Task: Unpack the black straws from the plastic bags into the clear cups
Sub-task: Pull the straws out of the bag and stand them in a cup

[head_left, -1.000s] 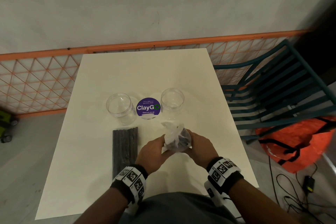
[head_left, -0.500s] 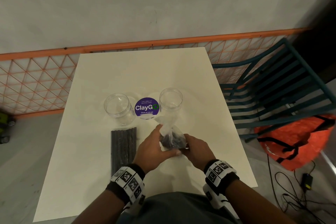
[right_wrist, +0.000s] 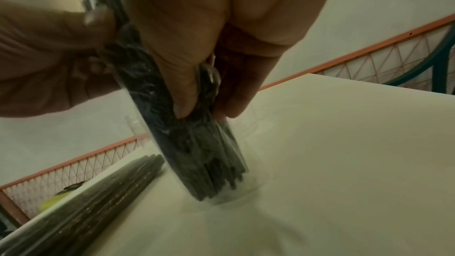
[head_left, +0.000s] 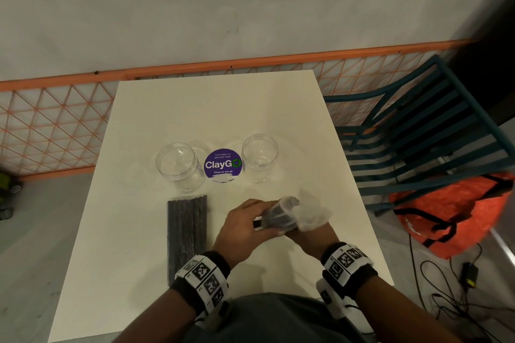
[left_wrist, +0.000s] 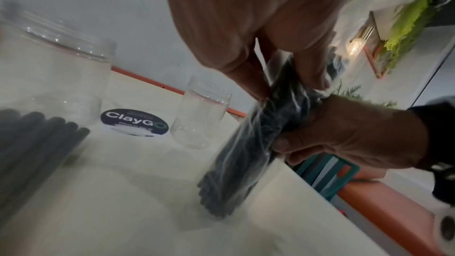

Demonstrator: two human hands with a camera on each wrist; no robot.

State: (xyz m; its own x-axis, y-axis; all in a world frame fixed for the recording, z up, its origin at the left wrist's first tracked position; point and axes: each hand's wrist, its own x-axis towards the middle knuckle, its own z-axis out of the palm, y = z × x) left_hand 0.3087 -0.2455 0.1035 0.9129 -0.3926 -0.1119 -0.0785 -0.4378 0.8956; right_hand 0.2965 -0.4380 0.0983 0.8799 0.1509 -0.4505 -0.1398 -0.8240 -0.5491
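Both hands hold a clear plastic bag of black straws [head_left: 278, 217] just above the table's near middle. My left hand [head_left: 248, 223] wraps round its upper part, fingers [left_wrist: 307, 65] curled on the plastic. My right hand [head_left: 303, 235] grips it from the right, thumb [right_wrist: 183, 92] pressed on the bundle. The bag [left_wrist: 234, 153] stands tilted, its lower end [right_wrist: 216, 186] touching the table. Its loose top [head_left: 310, 211] flops to the right. A second bag of straws [head_left: 186, 234] lies flat to the left. Behind stand two empty clear cups, left [head_left: 178, 167] and right [head_left: 259, 157].
A round purple ClayGo sticker [head_left: 223, 166] lies between the cups on the white table [head_left: 217, 108]. An orange mesh fence [head_left: 53, 131] runs behind and to the left. At the right stand a teal slatted chair [head_left: 423, 142] and an orange bag [head_left: 457, 209] on the floor with cables.
The bag's loose top has swung from pointing toward the cups over to the right. My left hand has closed further round the bundle, and both hands have shifted slightly right.
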